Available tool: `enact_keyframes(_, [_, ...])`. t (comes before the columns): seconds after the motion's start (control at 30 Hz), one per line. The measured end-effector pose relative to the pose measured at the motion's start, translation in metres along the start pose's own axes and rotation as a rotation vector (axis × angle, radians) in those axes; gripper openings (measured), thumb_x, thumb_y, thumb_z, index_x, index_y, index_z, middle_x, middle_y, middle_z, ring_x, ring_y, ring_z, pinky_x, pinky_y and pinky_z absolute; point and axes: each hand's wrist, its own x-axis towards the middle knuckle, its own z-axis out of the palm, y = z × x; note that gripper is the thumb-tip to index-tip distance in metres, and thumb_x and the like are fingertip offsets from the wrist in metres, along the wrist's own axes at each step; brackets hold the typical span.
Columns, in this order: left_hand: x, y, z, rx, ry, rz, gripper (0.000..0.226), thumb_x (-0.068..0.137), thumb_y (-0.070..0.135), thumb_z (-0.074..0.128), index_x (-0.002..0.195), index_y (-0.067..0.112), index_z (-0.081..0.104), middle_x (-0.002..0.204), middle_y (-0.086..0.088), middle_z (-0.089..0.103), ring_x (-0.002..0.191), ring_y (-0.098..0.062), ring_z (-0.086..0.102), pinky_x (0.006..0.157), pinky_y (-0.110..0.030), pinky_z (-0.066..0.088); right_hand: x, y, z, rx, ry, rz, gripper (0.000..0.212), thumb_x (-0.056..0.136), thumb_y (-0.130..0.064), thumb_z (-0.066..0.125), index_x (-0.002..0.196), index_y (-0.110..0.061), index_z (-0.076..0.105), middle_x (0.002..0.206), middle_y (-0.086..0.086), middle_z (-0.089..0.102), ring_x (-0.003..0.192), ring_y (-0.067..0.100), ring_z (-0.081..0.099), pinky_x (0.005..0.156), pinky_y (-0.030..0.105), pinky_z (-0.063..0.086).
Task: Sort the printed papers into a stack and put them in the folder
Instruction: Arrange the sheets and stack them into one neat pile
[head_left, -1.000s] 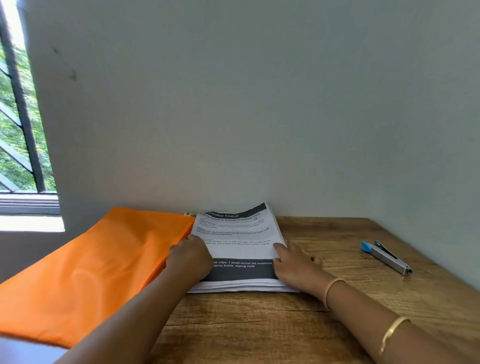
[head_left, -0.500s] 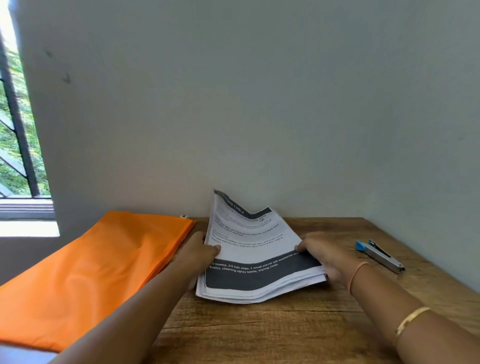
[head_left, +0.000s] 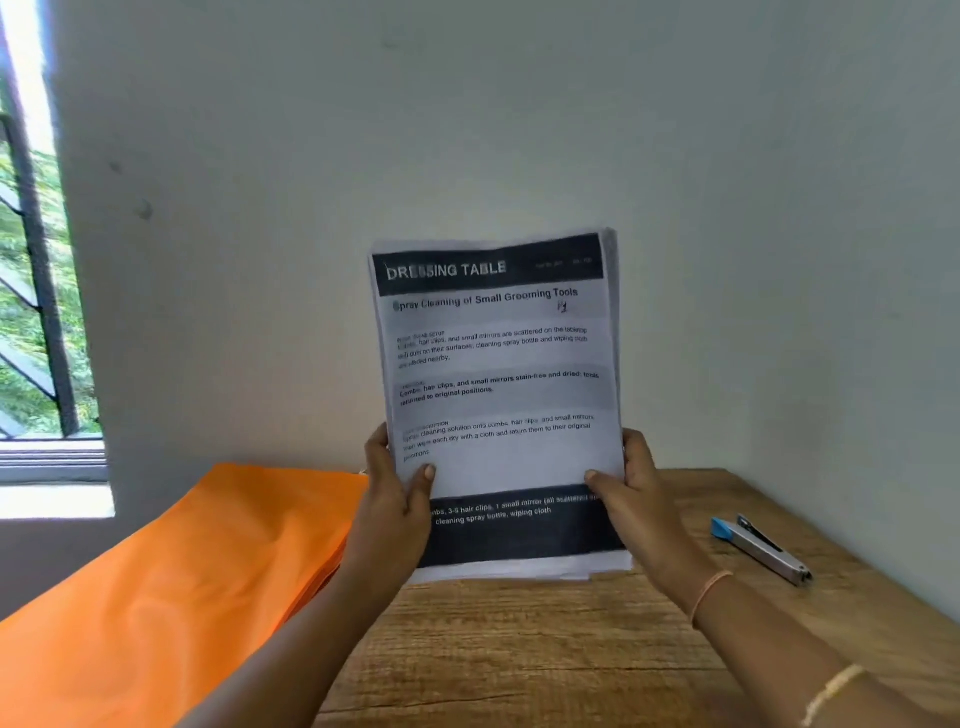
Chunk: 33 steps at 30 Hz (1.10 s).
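A stack of printed papers (head_left: 498, 374) stands upright in front of me, its bottom edge just above the wooden table (head_left: 545, 649). The top sheet has a dark header reading "DRESSING TABLE". My left hand (head_left: 395, 499) grips the stack's lower left edge, thumb on the front. My right hand (head_left: 631, 499) grips the lower right edge the same way. The orange folder (head_left: 171, 582) lies flat on the table to the left of the stack, beside my left forearm.
A blue and silver stapler (head_left: 761, 548) lies on the table at the right, near the wall. A plain wall stands close behind the table. A barred window (head_left: 36, 291) is at the far left.
The stack lay flat on the table under both hands. Both hands took its sides and lifted it upright, facing me.
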Motion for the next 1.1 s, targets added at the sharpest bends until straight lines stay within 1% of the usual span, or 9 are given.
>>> enact_keyframes(0.1, [-0.004, -0.002, 0.000, -0.064, -0.074, 0.016, 0.055, 0.094, 0.023, 0.048, 0.119, 0.056, 0.012, 0.115, 0.016, 0.045, 0.097, -0.007, 0.058, 0.064, -0.020, 0.055, -0.003, 0.003, 0.000, 0.115, 0.016, 0.034, 0.022, 0.095, -0.008, 0.051, 0.113, -0.020, 0.048, 0.107, 0.000, 0.062, 0.095, 0.011, 0.061, 0.071, 0.019, 0.049])
enact_keyframes(0.3, [-0.006, -0.005, 0.003, -0.024, -0.073, 0.061, 0.063, 0.093, 0.031, 0.044, 0.126, 0.064, 0.003, 0.132, 0.001, 0.041, 0.110, -0.020, 0.055, 0.076, -0.032, 0.058, -0.003, 0.004, 0.003, 0.241, 0.075, 0.032, 0.009, 0.095, -0.017, 0.052, 0.102, -0.022, 0.052, 0.103, 0.000, 0.064, 0.092, 0.013, 0.063, 0.072, 0.023, 0.051])
enact_keyframes(0.37, [-0.008, -0.007, 0.004, -0.035, -0.083, 0.050, 0.066, 0.090, 0.037, 0.042, 0.134, 0.060, -0.001, 0.137, 0.004, 0.038, 0.114, -0.017, 0.052, 0.081, -0.034, 0.057, -0.004, 0.005, 0.005, 0.296, 0.098, 0.041, 0.007, 0.095, -0.017, 0.052, 0.101, -0.020, 0.052, 0.100, 0.000, 0.064, 0.088, 0.012, 0.063, 0.068, 0.021, 0.052])
enact_keyframes(0.5, [-0.009, -0.009, 0.007, -0.024, -0.047, 0.068, 0.059, 0.098, 0.018, 0.040, 0.140, 0.041, 0.007, 0.128, 0.010, 0.042, 0.108, -0.005, 0.052, 0.075, -0.020, 0.054, -0.006, 0.009, 0.009, 0.263, 0.127, 0.039, 0.006, 0.097, -0.016, 0.048, 0.103, -0.019, 0.050, 0.100, 0.000, 0.063, 0.091, 0.013, 0.062, 0.070, 0.020, 0.051])
enact_keyframes(0.67, [0.002, 0.002, -0.001, -0.494, -0.009, -0.350, 0.040, 0.092, 0.003, 0.054, 0.123, 0.024, 0.042, 0.108, -0.008, 0.065, 0.090, -0.023, 0.066, 0.068, -0.034, 0.056, 0.002, 0.007, 0.002, 0.141, 0.225, 0.048, 0.011, 0.097, -0.006, 0.045, 0.097, -0.014, 0.053, 0.092, 0.002, 0.063, 0.081, 0.015, 0.060, 0.062, 0.020, 0.049])
enact_keyframes(0.77, [0.002, 0.004, -0.011, -0.653, -0.231, -0.545, 0.047, 0.076, 0.008, 0.067, 0.121, 0.011, 0.054, 0.112, -0.014, 0.068, 0.096, -0.033, 0.066, 0.081, -0.045, 0.056, 0.007, 0.010, -0.005, 0.152, 0.189, 0.144, 0.015, 0.095, -0.002, 0.048, 0.093, -0.014, 0.058, 0.097, 0.010, 0.067, 0.087, 0.026, 0.063, 0.079, 0.038, 0.053])
enact_keyframes(0.87, [-0.004, 0.010, -0.012, -0.570, -0.388, -0.596, 0.043, 0.074, 0.012, 0.073, 0.114, 0.012, 0.059, 0.105, -0.009, 0.071, 0.094, -0.029, 0.068, 0.079, -0.040, 0.057, 0.012, 0.013, -0.008, 0.135, 0.104, 0.239, 0.019, 0.094, 0.001, 0.048, 0.088, -0.014, 0.058, 0.097, 0.016, 0.067, 0.088, 0.032, 0.063, 0.084, 0.044, 0.053])
enact_keyframes(1.0, [0.000, 0.010, -0.008, -0.536, -0.272, -0.652, 0.022, 0.086, 0.001, 0.057, 0.106, 0.010, 0.061, 0.097, -0.014, 0.072, 0.080, -0.030, 0.068, 0.067, -0.039, 0.058, 0.019, 0.013, -0.019, 0.120, 0.025, 0.436, 0.009, 0.095, -0.008, 0.050, 0.088, -0.009, 0.055, 0.083, 0.012, 0.062, 0.069, 0.023, 0.057, 0.060, 0.031, 0.046])
enact_keyframes(1.1, [0.004, 0.005, -0.008, -0.557, -0.132, -0.702, 0.020, 0.089, -0.002, 0.055, 0.105, 0.008, 0.060, 0.100, -0.019, 0.068, 0.080, -0.034, 0.065, 0.070, -0.041, 0.054, 0.020, 0.011, -0.032, 0.051, -0.097, 0.596, 0.029, 0.094, -0.037, 0.051, 0.103, -0.012, 0.063, 0.080, 0.007, 0.065, 0.067, 0.021, 0.057, 0.058, 0.028, 0.043])
